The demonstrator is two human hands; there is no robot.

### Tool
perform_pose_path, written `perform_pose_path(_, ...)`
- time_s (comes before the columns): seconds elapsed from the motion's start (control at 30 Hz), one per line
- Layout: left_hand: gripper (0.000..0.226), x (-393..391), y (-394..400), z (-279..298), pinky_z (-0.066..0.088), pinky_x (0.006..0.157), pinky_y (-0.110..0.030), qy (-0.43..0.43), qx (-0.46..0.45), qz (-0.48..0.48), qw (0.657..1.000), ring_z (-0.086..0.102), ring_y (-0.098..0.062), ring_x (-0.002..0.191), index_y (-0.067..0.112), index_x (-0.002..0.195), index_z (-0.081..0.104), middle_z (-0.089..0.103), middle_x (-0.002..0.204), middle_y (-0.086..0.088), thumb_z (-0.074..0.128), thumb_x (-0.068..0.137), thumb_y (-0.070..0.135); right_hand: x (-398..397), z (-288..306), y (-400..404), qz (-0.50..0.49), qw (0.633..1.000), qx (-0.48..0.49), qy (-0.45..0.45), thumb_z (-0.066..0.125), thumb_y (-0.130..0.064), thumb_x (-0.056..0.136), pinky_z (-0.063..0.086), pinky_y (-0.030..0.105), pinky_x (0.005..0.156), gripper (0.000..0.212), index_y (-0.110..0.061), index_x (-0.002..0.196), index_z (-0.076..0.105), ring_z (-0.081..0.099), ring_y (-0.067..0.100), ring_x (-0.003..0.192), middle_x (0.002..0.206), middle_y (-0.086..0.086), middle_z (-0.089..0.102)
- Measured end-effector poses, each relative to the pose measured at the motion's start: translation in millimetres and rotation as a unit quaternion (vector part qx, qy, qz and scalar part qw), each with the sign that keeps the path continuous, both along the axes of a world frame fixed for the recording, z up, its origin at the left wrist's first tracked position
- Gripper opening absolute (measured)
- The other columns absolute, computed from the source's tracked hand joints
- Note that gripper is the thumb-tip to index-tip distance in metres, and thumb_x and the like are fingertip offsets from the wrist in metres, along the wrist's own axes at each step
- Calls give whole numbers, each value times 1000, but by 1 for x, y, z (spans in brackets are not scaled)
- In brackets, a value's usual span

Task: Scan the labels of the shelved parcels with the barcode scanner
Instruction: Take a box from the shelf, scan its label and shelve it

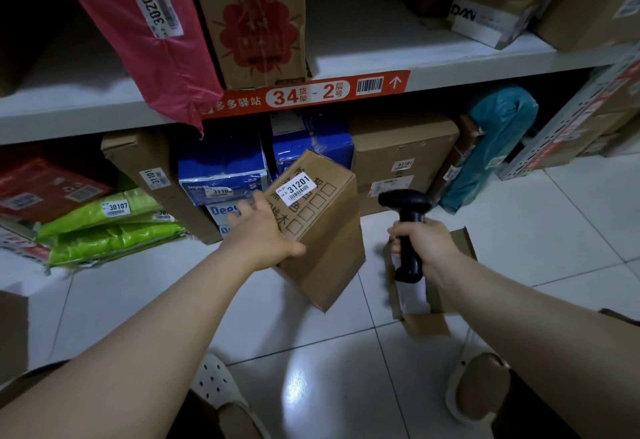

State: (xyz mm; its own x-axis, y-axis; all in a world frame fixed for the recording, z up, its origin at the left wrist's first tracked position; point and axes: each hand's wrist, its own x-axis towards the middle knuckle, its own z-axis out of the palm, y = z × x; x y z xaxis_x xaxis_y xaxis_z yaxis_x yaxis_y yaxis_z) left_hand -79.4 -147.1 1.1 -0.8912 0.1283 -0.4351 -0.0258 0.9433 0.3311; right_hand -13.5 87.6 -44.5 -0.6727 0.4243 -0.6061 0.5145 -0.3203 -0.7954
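A white shelf board [450, 67] carries a red strip [308, 93] marked 34-2. On it stand a pink mailer bag [145, 43], which droops over the board's edge, and a brown carton with a red flower print [254, 22]. Below, on the tiled floor [536, 216], sit green bags [107, 227], blue-and-white boxes [221, 171], a plain carton labelled 31101 [152, 175], another carton [401, 158] and a teal bag [491, 147], packed close together.

In front of these, the left hand [261, 234] holds a tilted cardboard parcel [322, 234] by its left side, thumb curled over the near edge, fingers [242, 213] spread along the far face. The parcel's lower corner appears to rest on the floor. Its white label [298, 189], reading 31201, faces up.

The right hand [427, 248] grips the handle of the black barcode scanner [407, 227], fingers wrapped fully around it. The scanner's head sits just right of the parcel, apart from it, level with the label. Beneath lies an opened flat box [446, 286].
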Motion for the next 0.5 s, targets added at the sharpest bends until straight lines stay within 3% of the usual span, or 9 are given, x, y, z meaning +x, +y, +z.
perform_pose_path(0.17, 127, 3, 6, -3, 36, 103, -45, 7, -8, -21, 1000, 16, -36, 136, 22, 150, -17, 20, 142, -12, 75, 67, 50, 7, -65, 0, 0, 998, -35, -49, 61, 6, 81, 44, 31, 51, 12, -5, 80, 60, 53, 22, 52, 65, 14, 55)
perform_pose_path(0.27, 128, 2, 10, -8, 36, 104, -48, 4, -11, -23, 1000, 12, -38, 138, 25, 149, -20, 17, 145, -10, 73, 65, 52, 14, -104, -9, -37, 993, -102, -50, 57, 5, 87, 39, 32, 55, 17, -6, 73, 55, 49, 22, 53, 61, 12, 50)
perform_pose_path(0.37, 124, 1, 17, -10, 40, 101, -49, 24, 22, -24, 999, 20, -37, 133, 36, 149, -13, 22, 141, -7, 75, 63, 50, 31, -143, -24, -113, 970, -205, -68, 54, -1, 90, 41, 31, 59, 17, -8, 75, 50, 49, 20, 56, 59, 7, 49)
perform_pose_path(0.5, 117, -1, 28, -8, 44, 95, -46, 50, 51, -28, 997, 25, -33, 127, 47, 146, -5, 26, 135, -6, 76, 62, 45, 50, -178, -42, -166, 950, -236, -118, 59, -5, 89, 51, 48, 79, 8, -12, 90, 62, 60, 28, 73, 75, 11, 60)
